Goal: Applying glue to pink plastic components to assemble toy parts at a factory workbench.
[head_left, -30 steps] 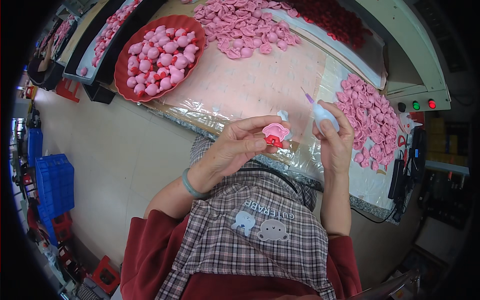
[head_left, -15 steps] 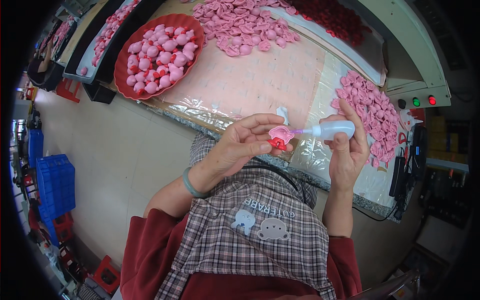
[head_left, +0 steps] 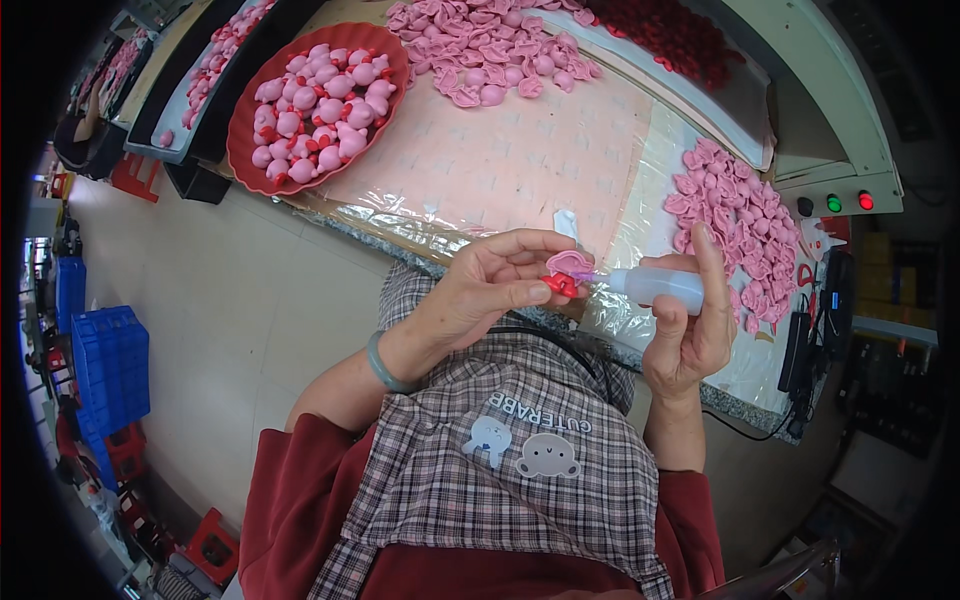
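Note:
My left hand (head_left: 478, 285) pinches a small toy part between thumb and fingers: a hollow pink plastic shell (head_left: 571, 261) with a glossy red bow-shaped piece (head_left: 561, 286) at its lower edge. From the right, my right hand (head_left: 697, 338) grips a translucent squeeze bottle (head_left: 664, 288) lying nearly level. Its thin purple nozzle points left and reaches the part where pink meets red; whether it touches is too small to tell. Liquid shows inside the bottle. Both hands are in front of my apron, over the near table edge.
Pink shell pieces are heaped at the table's back (head_left: 490, 50) and right side (head_left: 735, 220). A red scalloped bowl (head_left: 240, 135) at the left holds pink-and-red figures. Dark red pieces (head_left: 670, 40) fill a tray opening under a pale machine (head_left: 850, 130). Blue crates (head_left: 112, 365) stand on the left floor.
The bottle has come down and slightly left in my right hand, its nozzle now lower on the part. The pink shell has tilted a little in my left fingers.

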A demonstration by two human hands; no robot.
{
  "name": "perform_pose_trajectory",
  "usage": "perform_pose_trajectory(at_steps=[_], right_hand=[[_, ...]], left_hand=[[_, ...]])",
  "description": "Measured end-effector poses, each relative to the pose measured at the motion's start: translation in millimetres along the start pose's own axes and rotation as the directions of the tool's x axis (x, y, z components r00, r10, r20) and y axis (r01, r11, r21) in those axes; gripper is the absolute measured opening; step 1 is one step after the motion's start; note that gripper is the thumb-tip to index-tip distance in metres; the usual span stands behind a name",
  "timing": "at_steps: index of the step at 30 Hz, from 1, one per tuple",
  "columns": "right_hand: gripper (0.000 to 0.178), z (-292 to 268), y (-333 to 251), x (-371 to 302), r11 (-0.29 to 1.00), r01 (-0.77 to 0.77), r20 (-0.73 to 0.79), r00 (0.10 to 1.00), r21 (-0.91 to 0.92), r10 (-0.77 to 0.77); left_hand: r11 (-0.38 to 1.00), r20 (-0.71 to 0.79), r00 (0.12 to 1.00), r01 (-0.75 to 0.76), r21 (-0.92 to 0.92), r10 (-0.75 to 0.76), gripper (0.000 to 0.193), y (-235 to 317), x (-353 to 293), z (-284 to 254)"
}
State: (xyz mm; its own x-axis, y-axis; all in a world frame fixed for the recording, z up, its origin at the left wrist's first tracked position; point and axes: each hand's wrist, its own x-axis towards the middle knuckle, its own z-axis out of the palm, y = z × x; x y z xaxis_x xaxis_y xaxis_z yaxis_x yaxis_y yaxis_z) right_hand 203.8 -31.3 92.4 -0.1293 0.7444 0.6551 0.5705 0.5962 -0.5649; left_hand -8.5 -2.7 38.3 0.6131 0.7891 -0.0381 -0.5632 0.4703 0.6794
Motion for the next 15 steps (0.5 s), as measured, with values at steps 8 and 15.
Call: perform_pose_trajectory(at_steps=[8,15], right_hand=[[0.05,3.2,-2.6,2.5,0.997,0.078,-0.033,0.996,-0.025,-0.079],[0.05,3.8,-0.5,2.0,0.994,0.093,-0.024,0.995,-0.056,-0.094]], left_hand=[[1.0,0.01,1.0,0.005,-0.007,-0.004,0.045,0.2,0.6,1.1],[1.0,0.002,1.0,0.016,-0.01,-0.016,0.046,0.4,1.1,0.5]])
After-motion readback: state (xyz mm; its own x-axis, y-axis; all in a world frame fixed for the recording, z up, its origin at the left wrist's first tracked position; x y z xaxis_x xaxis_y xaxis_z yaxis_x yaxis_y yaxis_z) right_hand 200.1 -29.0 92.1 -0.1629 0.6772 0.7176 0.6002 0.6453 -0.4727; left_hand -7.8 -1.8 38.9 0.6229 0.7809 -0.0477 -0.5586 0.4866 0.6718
